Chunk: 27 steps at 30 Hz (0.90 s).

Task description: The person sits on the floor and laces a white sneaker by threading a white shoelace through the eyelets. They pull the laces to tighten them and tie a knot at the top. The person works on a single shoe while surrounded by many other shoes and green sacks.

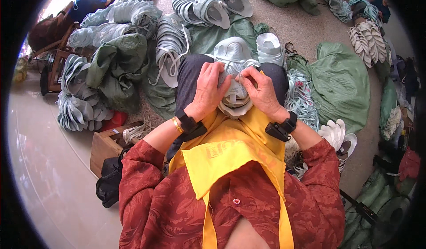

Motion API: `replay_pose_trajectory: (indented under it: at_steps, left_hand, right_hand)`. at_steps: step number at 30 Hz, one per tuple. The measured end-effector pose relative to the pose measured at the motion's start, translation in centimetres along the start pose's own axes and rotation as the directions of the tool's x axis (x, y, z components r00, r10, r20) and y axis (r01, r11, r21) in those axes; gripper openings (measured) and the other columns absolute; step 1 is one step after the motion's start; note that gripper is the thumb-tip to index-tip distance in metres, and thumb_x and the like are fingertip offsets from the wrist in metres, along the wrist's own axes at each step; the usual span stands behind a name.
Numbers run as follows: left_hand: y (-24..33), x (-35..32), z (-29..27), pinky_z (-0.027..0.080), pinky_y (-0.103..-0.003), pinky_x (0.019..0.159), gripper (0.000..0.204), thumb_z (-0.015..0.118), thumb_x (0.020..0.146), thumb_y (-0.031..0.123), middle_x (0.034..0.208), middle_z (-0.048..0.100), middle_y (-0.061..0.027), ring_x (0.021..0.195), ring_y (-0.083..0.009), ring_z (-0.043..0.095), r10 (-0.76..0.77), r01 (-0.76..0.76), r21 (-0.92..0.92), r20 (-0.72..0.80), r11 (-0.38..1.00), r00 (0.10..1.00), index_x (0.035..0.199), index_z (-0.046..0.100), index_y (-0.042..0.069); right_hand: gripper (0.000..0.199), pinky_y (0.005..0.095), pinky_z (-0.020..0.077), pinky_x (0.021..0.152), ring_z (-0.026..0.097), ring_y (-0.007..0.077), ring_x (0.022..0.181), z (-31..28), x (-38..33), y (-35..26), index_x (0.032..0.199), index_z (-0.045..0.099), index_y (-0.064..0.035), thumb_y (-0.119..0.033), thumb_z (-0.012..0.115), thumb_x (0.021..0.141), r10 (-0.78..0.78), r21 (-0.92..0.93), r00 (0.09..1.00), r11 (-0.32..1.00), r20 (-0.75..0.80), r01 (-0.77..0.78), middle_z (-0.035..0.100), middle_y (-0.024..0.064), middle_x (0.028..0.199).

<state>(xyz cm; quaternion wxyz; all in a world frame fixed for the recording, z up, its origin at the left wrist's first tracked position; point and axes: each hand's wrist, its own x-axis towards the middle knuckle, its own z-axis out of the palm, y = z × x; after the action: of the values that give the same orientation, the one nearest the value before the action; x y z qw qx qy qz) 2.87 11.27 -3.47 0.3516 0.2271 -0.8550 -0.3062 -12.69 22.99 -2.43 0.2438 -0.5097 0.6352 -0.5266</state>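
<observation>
A pale grey-green shoe upper [231, 49] rests between my knees, its toe pointing away from me and its opening near my yellow apron [222, 136]. My left hand [208, 88] is closed at the left edge of the lace rows, thumb and fingers pinching the pale shoelace [230, 64]. On the right side of the upper, my right hand [262, 91] has its thumb and forefinger pressed together on the lace. The fingertips hide part of the lace rows. Just beyond my right knee stands a stack of similar uppers [269, 49].
Nested rows of shoe uppers [170, 49] lie ahead and to the left. Bundled laces [302, 99] hang beside my right knee, near a green sack [341, 87]. A wooden stool [105, 149] stands at the left. White uppers [335, 133] lie by my right elbow.
</observation>
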Motion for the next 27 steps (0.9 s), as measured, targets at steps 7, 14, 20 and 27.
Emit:
replay_pose_trajectory:
  at_steps: [7,14,20,27]
  left_hand:
    - [-0.1,-0.4,-0.3,0.050,-0.039,0.074,0.023,0.072,0.087,0.004,0.101,0.063,-0.0129,0.089,-0.0304,0.057,-0.001,0.001,-0.011,-0.021,1.000,1.000,0.105,0.058,-0.001]
    - [0.1,-0.1,-0.1,0.049,-0.044,0.081,0.023,0.072,0.088,0.008,0.097,0.060,-0.0154,0.093,-0.0359,0.055,0.012,-0.013,-0.008,-0.026,1.000,1.000,0.102,0.056,0.000]
    - [0.1,-0.2,0.1,0.048,-0.046,0.082,0.024,0.072,0.087,0.010,0.095,0.059,-0.0160,0.094,-0.0378,0.055,0.036,-0.034,0.036,-0.044,0.999,0.998,0.101,0.056,0.001]
    - [0.2,0.0,0.3,0.048,-0.047,0.081,0.023,0.073,0.087,0.013,0.093,0.059,-0.0152,0.092,-0.0374,0.055,0.064,-0.062,0.041,-0.053,0.997,0.997,0.098,0.055,0.003]
  right_hand:
    - [0.010,0.0205,0.0434,0.057,0.055,0.0036,0.065,-3.7,3.3,-4.6,0.100,0.059,-0.0054,-0.014,0.060,0.105,0.167,0.364,0.986,0.917,0.014,-0.161,0.068,-0.0006,0.080]
    - [0.010,0.0204,0.0407,0.056,0.051,0.0037,0.063,-6.8,8.1,-13.0,0.098,0.059,-0.0059,-0.014,0.060,0.105,-0.023,0.138,1.000,0.990,0.012,0.021,0.062,-0.0013,0.079]
    - [0.009,0.0205,0.0386,0.054,0.047,0.0029,0.061,-5.6,9.5,-17.0,0.110,0.061,-0.0057,-0.013,0.061,0.105,-0.097,0.092,0.981,0.992,0.169,0.082,0.058,-0.0014,0.077]
    - [0.019,0.0210,0.0488,0.057,0.056,0.0072,0.059,-10.0,13.8,-27.7,0.102,0.062,-0.0055,-0.022,0.056,0.108,-0.694,0.014,0.684,0.704,0.223,0.710,0.063,0.0047,0.075]
